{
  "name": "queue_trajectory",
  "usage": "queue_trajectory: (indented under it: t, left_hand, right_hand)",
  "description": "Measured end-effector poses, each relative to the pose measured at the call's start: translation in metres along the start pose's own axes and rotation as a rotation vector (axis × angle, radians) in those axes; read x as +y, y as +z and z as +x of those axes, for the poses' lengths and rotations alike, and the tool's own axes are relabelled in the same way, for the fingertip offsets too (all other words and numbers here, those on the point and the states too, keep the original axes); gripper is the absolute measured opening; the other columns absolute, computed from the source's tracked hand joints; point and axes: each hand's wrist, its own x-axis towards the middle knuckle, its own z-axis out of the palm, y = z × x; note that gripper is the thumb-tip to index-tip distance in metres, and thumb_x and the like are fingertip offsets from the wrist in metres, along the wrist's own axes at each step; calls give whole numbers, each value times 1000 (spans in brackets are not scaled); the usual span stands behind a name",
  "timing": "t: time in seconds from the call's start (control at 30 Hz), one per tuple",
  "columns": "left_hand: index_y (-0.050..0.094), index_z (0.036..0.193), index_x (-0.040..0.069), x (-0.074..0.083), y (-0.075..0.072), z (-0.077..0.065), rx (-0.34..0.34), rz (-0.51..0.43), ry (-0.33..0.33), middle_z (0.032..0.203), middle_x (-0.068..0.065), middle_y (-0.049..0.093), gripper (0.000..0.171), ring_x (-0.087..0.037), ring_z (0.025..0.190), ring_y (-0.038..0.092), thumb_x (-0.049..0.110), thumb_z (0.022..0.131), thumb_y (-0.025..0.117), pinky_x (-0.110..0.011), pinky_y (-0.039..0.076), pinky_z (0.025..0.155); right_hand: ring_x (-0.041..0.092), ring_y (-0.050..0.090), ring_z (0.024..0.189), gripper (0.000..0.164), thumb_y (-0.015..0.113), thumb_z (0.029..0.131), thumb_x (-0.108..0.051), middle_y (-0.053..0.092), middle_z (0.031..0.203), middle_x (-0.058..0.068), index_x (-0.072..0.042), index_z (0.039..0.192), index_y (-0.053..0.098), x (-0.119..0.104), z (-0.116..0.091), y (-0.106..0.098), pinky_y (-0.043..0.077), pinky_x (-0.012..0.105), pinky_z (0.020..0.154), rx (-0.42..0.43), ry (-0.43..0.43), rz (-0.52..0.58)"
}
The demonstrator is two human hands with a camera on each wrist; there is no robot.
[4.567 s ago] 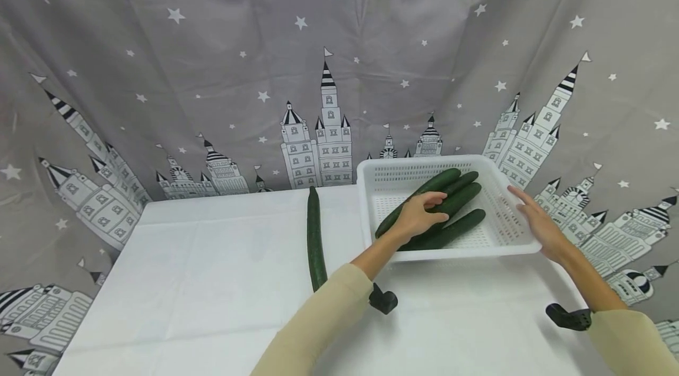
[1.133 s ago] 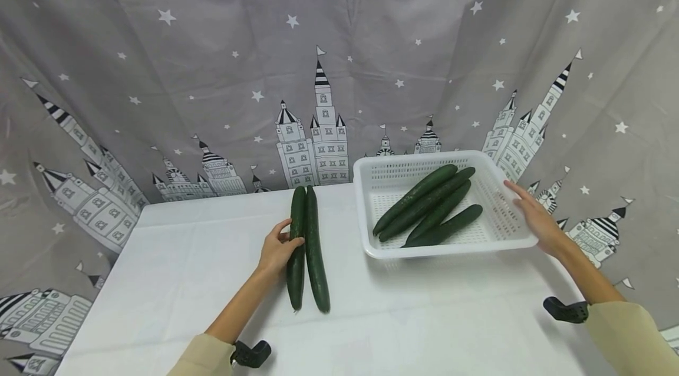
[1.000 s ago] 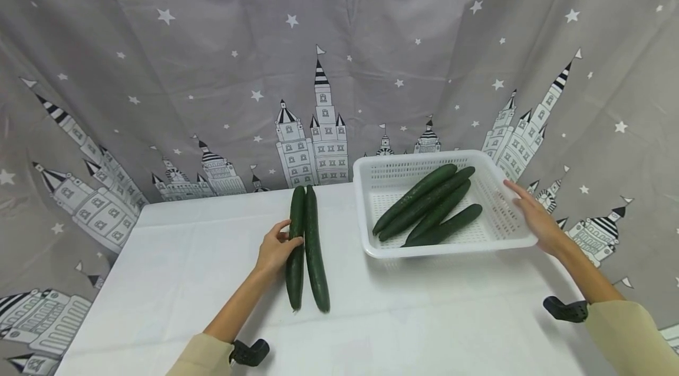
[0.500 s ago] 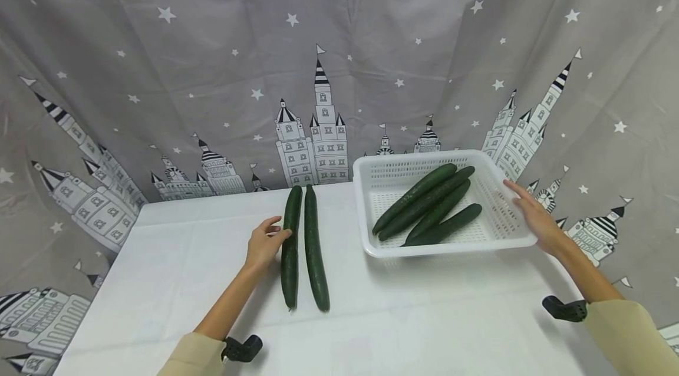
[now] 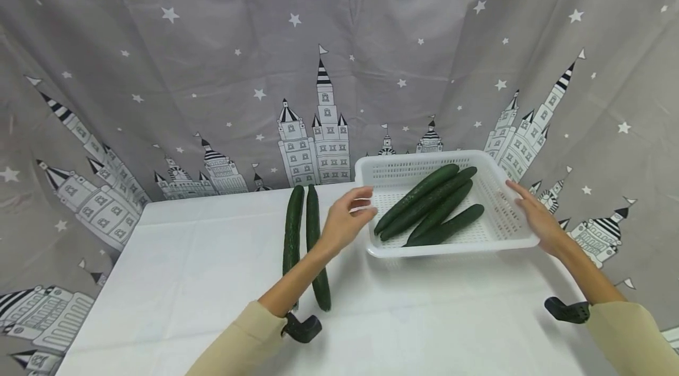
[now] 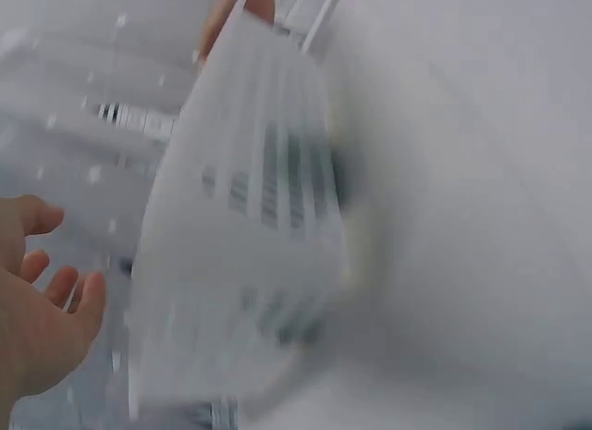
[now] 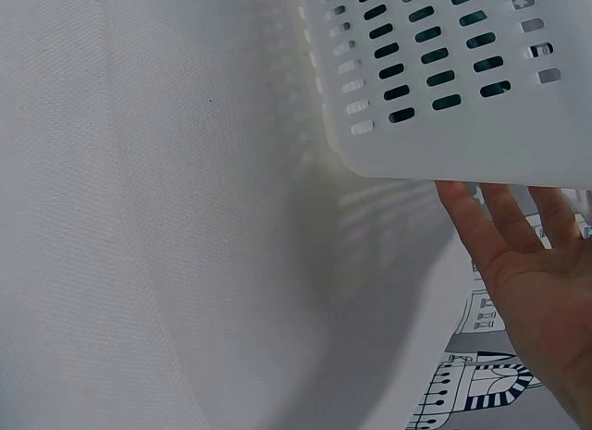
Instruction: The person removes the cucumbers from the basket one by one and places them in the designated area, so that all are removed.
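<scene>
1. Left hand [image 5: 347,220]: loosely open, fingers bent, holding nothing, just beside the white perforated plastic basket [image 5: 451,249].
2. Right hand [image 5: 542,226]: fingers fairly straight, touching the basket's end; thumb hidden.
3. Step, judged: reaching for another cucumber; the next move calls for clearing the rim and pinching one.
4. Counts: one basket, between the hands; four cucumbers [image 5: 417,199] inside; two cucumbers [image 5: 293,228] on the bench [image 5: 185,282], left of the left hand.
</scene>
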Motion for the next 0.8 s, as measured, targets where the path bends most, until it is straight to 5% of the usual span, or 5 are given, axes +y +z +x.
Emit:
queue_trajectory:
  t: [0.2,0.5,0.8]
  left_hand:
    - [55,141,7,17,62,23,-199,53,23,135,-11,57,50,-31,123,56,7,93,69,-29,48,98]
    - [57,140,11,18,146,50,-303,251,62,132,-8,61,52,-18,119,57,10,91,71,-18,44,94]
    - [59,138,18,7,181,69,-391,504,-25,127,-2,65,55,-12,119,57,13,87,78,-20,44,94]
  right_hand:
    - [9,66,94,52,20,112,-29,2,156,37,-22,162,9,1,0,0,59,41,64,1,-4,-19]
    - [13,69,89,52,22,112,-30,5,155,39,-23,162,11,0,-2,-2,59,41,60,14,-2,-5]
    - [11,68,90,52,24,111,-30,-1,160,32,-22,162,13,0,-1,0,59,39,61,19,-9,-3]
